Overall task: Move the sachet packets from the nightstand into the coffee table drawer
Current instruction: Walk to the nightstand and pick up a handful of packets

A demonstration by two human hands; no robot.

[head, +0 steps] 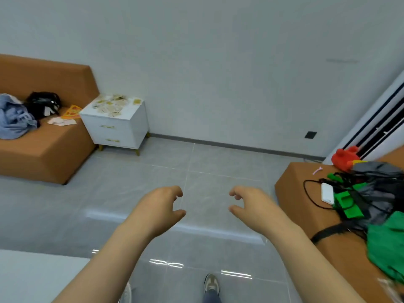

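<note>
A white two-drawer nightstand (129, 127) stands against the far wall, beside the end of an orange sofa. Several pale and yellow sachet packets (111, 104) lie scattered over its top, with one yellow packet (137, 102) apart at the right rear corner. My left hand (160, 206) and my right hand (251, 206) are held out in front of me over the grey floor, well short of the nightstand. Both have curled, spread fingers and hold nothing. A white surface (32, 278) fills the bottom-left corner; I cannot tell what it is.
The orange sofa (43, 154) on the left carries blue clothes, a black bag and papers. An orange bench (306, 206) on the right holds a phone, cables, green parts, a red toy and dark fabric. Grey tiled floor (153, 176) lies between. My feet show at the bottom edge.
</note>
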